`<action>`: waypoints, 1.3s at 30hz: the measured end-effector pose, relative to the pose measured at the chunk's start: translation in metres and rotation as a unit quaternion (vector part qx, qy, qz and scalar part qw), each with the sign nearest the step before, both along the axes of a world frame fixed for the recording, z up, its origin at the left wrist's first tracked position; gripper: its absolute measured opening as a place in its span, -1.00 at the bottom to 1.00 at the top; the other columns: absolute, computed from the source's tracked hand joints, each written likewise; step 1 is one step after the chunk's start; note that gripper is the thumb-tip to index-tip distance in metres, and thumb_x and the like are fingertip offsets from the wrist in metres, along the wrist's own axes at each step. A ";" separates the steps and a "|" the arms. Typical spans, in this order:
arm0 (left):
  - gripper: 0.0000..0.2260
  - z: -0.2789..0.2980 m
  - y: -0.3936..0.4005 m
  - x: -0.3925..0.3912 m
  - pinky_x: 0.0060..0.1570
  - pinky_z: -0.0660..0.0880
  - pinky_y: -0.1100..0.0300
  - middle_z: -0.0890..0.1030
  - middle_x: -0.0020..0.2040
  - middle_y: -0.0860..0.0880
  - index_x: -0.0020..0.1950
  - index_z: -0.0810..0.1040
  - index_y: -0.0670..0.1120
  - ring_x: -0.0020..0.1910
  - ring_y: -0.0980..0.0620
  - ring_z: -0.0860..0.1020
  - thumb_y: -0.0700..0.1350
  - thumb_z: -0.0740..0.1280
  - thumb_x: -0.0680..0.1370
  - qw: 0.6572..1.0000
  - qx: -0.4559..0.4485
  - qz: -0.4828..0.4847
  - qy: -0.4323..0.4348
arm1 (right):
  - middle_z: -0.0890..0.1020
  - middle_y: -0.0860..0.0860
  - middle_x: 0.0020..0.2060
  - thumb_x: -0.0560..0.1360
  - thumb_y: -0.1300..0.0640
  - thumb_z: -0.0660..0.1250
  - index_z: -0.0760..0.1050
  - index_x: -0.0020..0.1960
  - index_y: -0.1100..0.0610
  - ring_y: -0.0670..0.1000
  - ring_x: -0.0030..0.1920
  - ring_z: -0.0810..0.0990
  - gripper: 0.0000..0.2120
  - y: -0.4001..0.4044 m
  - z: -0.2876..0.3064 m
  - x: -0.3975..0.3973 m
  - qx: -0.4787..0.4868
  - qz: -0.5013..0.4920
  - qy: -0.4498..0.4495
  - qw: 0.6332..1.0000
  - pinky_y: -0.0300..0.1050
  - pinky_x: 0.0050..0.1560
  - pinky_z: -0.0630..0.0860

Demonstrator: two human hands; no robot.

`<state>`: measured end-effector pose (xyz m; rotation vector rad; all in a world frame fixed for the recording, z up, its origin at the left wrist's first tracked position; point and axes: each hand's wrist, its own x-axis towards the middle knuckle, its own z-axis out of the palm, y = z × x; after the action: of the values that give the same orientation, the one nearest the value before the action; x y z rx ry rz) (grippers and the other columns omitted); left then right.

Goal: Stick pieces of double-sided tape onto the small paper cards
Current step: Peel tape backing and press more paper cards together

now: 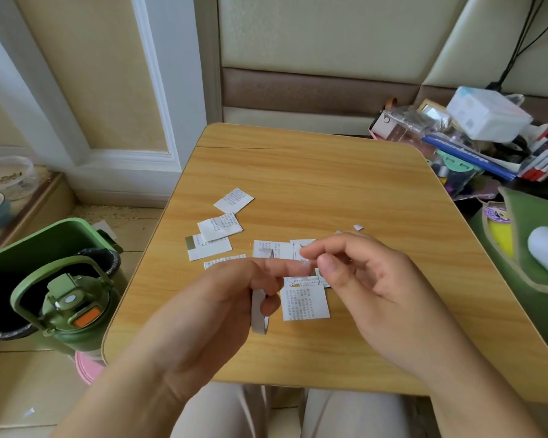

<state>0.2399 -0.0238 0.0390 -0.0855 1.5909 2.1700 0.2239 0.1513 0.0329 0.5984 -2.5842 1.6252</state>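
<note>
Several small printed paper cards (pixel 305 303) lie scattered on the small wooden table (pixel 345 184); one at the left (pixel 208 248) has a grey strip on its edge. My left hand (pixel 209 308) grips a thin roll of double-sided tape (pixel 259 311), its forefinger stretched out to the right. My right hand (pixel 367 279) hovers above the cards, thumb and forefinger pinching a small white bit of tape (pixel 306 263) at the left forefinger's tip. Two tiny white scraps (pixel 358 227) lie further back.
A green bin with a black liner (pixel 45 248) and a green bottle (pixel 73 308) stand on the floor to the left. Books, boxes and bags (pixel 475 137) pile up at the back right. A green cushion (pixel 525 248) lies at the right. My knees are under the table's near edge.
</note>
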 end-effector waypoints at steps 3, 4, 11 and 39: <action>-0.65 -0.001 0.000 -0.001 -0.21 0.29 0.23 0.47 -0.42 0.11 -0.16 0.72 -0.15 -0.39 0.12 0.35 -0.13 0.20 0.23 1.000 -0.026 0.001 0.006 | 0.65 -0.18 -0.13 0.49 -0.03 0.25 0.57 -0.01 -0.09 -0.07 -0.09 0.58 -0.85 -0.001 0.000 0.001 0.002 -0.006 -0.018 1.000 -0.21 -0.03 0.49; -0.65 -0.002 0.000 -0.001 -0.22 0.29 0.23 0.46 -0.42 0.11 -0.17 0.72 -0.14 -0.39 0.12 0.35 -0.13 0.19 0.23 1.000 -0.027 0.001 0.011 | 0.65 -0.19 -0.13 0.49 -0.04 0.25 0.57 0.00 -0.09 -0.06 -0.09 0.58 -0.84 0.000 0.000 0.001 0.004 -0.009 -0.024 1.000 -0.19 -0.02 0.50; -0.62 -0.003 -0.002 -0.001 -0.36 0.40 0.36 0.57 -0.38 0.16 -0.12 0.71 -0.16 -0.39 0.15 0.37 -0.11 0.28 0.15 0.999 -0.003 -0.018 0.029 | 0.63 -0.17 -0.13 0.50 -0.02 0.24 0.58 -0.07 -0.07 -0.06 -0.10 0.58 -0.86 -0.002 0.005 0.001 0.021 -0.004 -0.014 1.000 -0.21 -0.05 0.48; -0.69 -0.014 0.002 -0.002 -0.08 0.26 0.18 0.59 -0.27 0.08 -0.19 0.71 -0.13 -0.28 0.05 0.30 -0.11 0.22 0.25 0.998 -0.060 -0.009 0.016 | 0.47 -0.17 -0.08 0.48 -0.19 0.12 0.61 -0.16 -0.05 -0.20 0.06 0.50 -0.65 -0.001 -0.007 0.016 -0.052 -0.020 -0.060 0.997 -0.51 0.05 0.28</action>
<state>0.2381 -0.0217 0.0245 -0.0727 1.7329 2.0718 0.2395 0.1498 0.0260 0.4533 -2.5530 1.8220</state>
